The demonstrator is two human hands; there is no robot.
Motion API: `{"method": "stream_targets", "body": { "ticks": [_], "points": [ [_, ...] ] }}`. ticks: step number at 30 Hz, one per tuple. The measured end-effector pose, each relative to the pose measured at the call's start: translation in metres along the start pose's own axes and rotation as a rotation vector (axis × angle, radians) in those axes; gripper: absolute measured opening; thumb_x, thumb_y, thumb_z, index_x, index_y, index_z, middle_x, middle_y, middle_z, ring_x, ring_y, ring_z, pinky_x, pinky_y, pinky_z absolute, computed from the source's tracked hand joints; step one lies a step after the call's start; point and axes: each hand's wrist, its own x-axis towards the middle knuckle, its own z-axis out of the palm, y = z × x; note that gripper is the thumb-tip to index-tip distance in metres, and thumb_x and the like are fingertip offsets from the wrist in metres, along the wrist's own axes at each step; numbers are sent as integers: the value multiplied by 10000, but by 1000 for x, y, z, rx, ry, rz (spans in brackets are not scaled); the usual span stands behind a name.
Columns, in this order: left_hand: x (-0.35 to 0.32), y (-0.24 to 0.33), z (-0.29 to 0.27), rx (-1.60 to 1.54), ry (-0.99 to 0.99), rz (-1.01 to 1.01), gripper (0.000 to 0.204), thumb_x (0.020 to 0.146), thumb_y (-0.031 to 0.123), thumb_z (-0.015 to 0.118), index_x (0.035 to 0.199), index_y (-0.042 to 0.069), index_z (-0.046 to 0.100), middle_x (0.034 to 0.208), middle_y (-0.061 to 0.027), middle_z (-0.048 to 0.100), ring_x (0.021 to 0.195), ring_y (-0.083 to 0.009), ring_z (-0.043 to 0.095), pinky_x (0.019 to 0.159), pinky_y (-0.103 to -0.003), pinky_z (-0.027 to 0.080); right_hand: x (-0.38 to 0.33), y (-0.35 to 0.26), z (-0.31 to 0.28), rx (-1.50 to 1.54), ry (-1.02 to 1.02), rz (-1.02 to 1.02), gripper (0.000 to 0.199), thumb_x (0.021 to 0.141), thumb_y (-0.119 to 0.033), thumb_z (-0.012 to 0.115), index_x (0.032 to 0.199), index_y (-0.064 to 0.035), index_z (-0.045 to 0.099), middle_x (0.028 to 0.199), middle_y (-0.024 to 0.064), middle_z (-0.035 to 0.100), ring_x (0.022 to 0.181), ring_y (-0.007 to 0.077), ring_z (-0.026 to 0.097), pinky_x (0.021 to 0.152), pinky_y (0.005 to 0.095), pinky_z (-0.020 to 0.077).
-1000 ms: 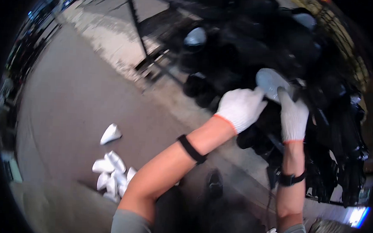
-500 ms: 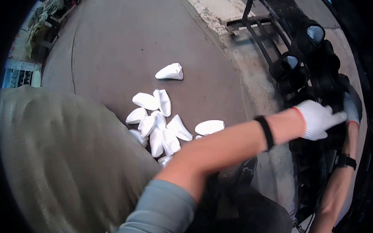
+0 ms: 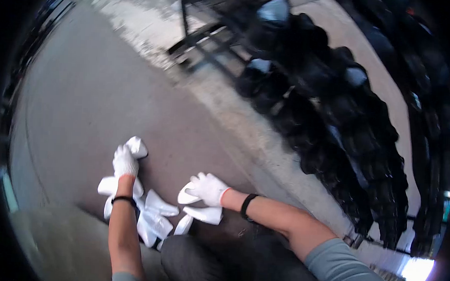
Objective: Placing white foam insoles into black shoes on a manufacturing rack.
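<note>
My left hand [image 3: 125, 162], in a white knit glove, is closed on a white toe-shaped piece [image 3: 137, 146] that lies farthest from me. To the right, my gloved right hand [image 3: 209, 188] grips the edge of another white toe-shaped piece [image 3: 185, 194]. Just below it rests one more such piece [image 3: 206, 215], with a narrow one [image 3: 183, 225] beside it. Several of these white hollow-looking pieces, such as this one [image 3: 160, 204], lie in a loose pile under and beside my left forearm. My fingertips are partly hidden by blur.
The pieces lie on a grey-brown floor covering [image 3: 96, 94]. A long black rack [image 3: 311, 119], crowded with dark rounded shoe-like forms, runs along the right; some show white at their openings. A metal frame [image 3: 199, 41] stands at its far end. Olive fabric [image 3: 60, 239] bulges at lower left.
Both hands have left the dark rack on the right and come to the white pieces on the floor. The view has swung right. Each hand has taken hold of a piece.
</note>
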Motion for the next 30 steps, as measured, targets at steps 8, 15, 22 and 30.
{"method": "stream_targets", "body": {
  "ticks": [8,15,22,30],
  "points": [
    [-44,152,-121,-1357,-418,227,706,778,234,866,1380,-56,641,1350,-159,692,1100,-285,749,977,-412,606,-148,3,-131,15,864,534,460,809,-156,726,1256,-54,767,1168,166,723,1189,381,621,1078,480,539],
    [-188,283,-276,-1937,-1397,657,816,811,357,922,1455,-53,631,1241,-100,765,1139,-202,741,1007,-377,589,-312,-74,-278,211,1021,384,642,802,54,737,1416,-96,624,1356,227,594,1343,448,574,1134,500,511],
    [-264,371,-319,-1465,-1064,1146,544,869,223,820,1335,-34,704,1311,-178,753,1378,-248,632,1098,-389,554,-441,-91,-247,1374,1436,793,422,1042,-129,693,1432,-23,572,1081,103,725,679,113,645,521,237,496],
    [-287,519,-337,-272,-211,1759,234,787,147,755,968,0,767,1619,-361,447,1054,-474,746,977,-486,627,-507,13,-254,1089,1669,1136,190,1026,-174,688,1164,-54,739,916,126,748,712,235,696,543,360,519]
  ]
}}
